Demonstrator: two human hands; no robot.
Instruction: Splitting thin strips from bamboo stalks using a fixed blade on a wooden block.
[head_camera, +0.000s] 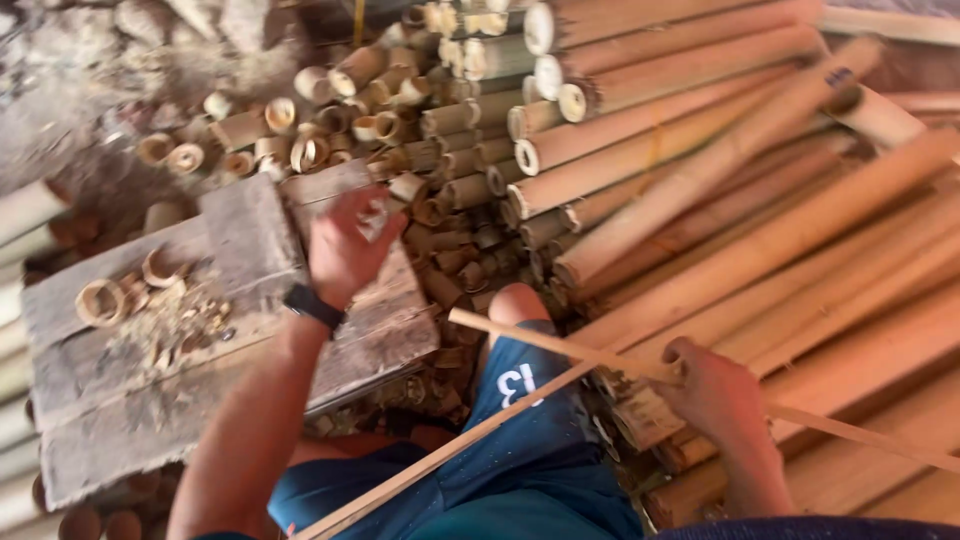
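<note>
Head view looks down on a bamboo pile (760, 200) at right, with cut stubs (440, 130) beside it. A worn plank counter (150, 400) at left carries bamboo rings (100, 300). Right hand (715, 390), grip clenched, holds thin strips (560, 348) crossing over the knee. Left hand (345, 245) hovers above the counter, gripping a small pale piece (373, 222).

bamboo strip (640, 372) ends cut off, left hand (345, 245) blurred
</note>
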